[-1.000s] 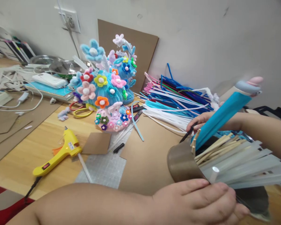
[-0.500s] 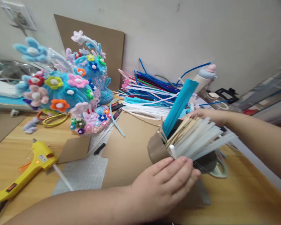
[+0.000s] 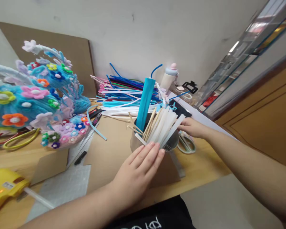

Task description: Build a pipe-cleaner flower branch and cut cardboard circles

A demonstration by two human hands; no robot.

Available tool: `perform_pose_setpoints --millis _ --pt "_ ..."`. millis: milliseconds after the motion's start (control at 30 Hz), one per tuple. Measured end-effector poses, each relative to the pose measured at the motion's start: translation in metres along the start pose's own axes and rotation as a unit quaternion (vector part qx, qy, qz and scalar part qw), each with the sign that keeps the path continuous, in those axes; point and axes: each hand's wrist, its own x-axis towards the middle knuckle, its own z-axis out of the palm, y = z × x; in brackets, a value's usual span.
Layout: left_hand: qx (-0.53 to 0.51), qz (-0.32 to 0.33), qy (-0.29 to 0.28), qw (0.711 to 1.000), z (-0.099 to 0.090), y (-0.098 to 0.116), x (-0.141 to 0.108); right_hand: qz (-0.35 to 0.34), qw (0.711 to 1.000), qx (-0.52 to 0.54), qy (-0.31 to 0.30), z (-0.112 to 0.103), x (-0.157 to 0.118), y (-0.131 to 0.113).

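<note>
A dark round container (image 3: 138,146) stands on brown cardboard, filled with pale glue sticks (image 3: 164,124), thin wooden sticks (image 3: 150,124) and a roll of blue material (image 3: 145,101). My left hand (image 3: 140,171) lies against its near side, fingers long and close together, their tips at the rim by the glue sticks. At the container's right side is my right hand (image 3: 194,127), with its fingertips at the wall and partly hidden. Between them, the two hands hold the container. Scissors (image 3: 187,144) with pale handles lie just below my right hand.
Flower-covered blue craft pieces (image 3: 26,101) stand at the left. A yellow glue gun (image 3: 7,184) lies in front of them. Behind the container are piled pipe cleaners (image 3: 126,92), a bottle (image 3: 169,76) and a phone (image 3: 181,109). A cutter knife (image 3: 96,119) lies near the cardboard (image 3: 105,143).
The view has swung to the right, so everything sits further left. The container looks more upright. My right hand has come from behind it to its right side; my left hand stays at the near side.
</note>
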Motion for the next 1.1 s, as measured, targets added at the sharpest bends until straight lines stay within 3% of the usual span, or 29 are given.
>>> perform_pose_setpoints --millis 167,433,733,1100 --pt "-0.019 -0.007 0.004 1.000 -0.005 -0.002 0.001 -0.023 0.996 -0.023 0.081 0.028 -0.031 0.009" --pt "-0.046 -0.024 -0.005 0.999 -0.015 -0.003 0.003 -0.087 0.973 -0.141 0.163 0.061 -0.069 -0.009" --pt "-0.052 -0.029 -0.014 0.998 -0.017 -0.004 0.005 -0.125 0.961 -0.173 0.177 0.083 -0.094 -0.034" --pt "-0.034 -0.031 -0.022 0.999 -0.020 -0.001 0.006 -0.160 0.962 -0.136 0.173 0.099 -0.109 -0.056"
